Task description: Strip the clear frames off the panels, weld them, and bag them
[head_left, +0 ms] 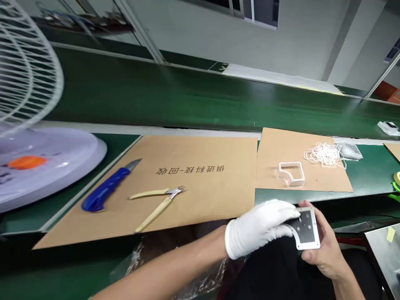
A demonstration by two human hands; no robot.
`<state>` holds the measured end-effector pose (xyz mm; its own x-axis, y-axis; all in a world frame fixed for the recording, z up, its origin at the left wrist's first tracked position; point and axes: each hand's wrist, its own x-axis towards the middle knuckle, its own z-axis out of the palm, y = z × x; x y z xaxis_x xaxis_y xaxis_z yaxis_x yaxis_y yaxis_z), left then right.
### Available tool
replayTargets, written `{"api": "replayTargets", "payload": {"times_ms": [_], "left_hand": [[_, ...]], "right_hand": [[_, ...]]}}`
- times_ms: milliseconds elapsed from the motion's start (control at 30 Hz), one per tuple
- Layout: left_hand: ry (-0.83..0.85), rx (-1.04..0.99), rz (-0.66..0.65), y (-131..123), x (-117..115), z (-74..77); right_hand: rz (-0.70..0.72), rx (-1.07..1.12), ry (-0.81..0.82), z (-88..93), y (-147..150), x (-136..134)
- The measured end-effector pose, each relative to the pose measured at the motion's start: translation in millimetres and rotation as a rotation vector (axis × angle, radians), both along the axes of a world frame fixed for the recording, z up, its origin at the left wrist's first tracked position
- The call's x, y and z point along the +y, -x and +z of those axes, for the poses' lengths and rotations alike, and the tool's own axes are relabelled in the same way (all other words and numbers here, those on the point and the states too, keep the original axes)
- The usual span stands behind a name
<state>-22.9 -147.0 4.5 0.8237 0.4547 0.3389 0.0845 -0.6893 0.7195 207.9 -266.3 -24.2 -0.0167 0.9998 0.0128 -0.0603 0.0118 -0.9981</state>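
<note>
White-gloved left hand (259,227): clenched, its fingers pressing on the left edge of the plate.

Bare right hand (325,250): grasping the plate, fingers curled around its right side, thumb below.

Dark perforated plate (308,229): one, in a pale metal frame with a curved side, held between both hands just off the worktop's near edge.

Green worktop (312,196): a narrow green strip runs between the hands and the nearest kraft sheet.

Kraft sheets (300,160): three. Two lie whole and nearly side by side; a corner of the third shows at the right edge.

Right sheet: one pale L-shaped frame (290,174) near its front edge, a tangle of white loops (323,154) toward the back, and a grey mesh bundle (350,151) just past its back corner.

Left sheet: one blue utility knife (103,187) near its left edge, one pair of wood-handled side cutters (159,204) near the front, and a printed line of Chinese characters (189,169).

Far left: one white fan (28,71) on its round base, beside the left sheet.

Behind everything: one green conveyor belt (156,91) along the worktop's back edge.
</note>
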Motion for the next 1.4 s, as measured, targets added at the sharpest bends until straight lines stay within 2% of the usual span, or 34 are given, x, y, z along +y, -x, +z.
{"api": "replayTargets", "payload": {"times_ms": [100,200,300,400,533,667,1400], "left_hand": [[-0.137,0.084,0.096,5.0,44.4,16.4],[-0.25,0.231,0.179,-1.0,95.3,29.1],[-0.301,0.347,0.129,-14.7,135.2,31.7],[-0.338,0.407,0.052,-26.1,155.1,25.9],[-0.369,0.424,0.008,-30.0,160.0,17.8],[-0.379,0.411,-0.021,-29.3,159.7,17.8],[-0.55,0.474,-0.029,-34.9,160.3,11.8]], "right_hand": [[0.004,-0.234,-0.111,6.0,-27.9,47.5],[0.028,-0.517,-0.12,11.2,-55.5,100.0],[0.112,-0.681,-0.128,12.9,-65.2,143.4],[0.161,-0.734,-0.145,7.8,-59.0,169.3],[0.112,-0.789,-0.18,-4.9,-47.9,178.5],[0.068,-0.849,-0.221,-11.7,-44.6,176.8],[0.065,-0.871,-0.24,-11.3,-42.2,176.4]]}}
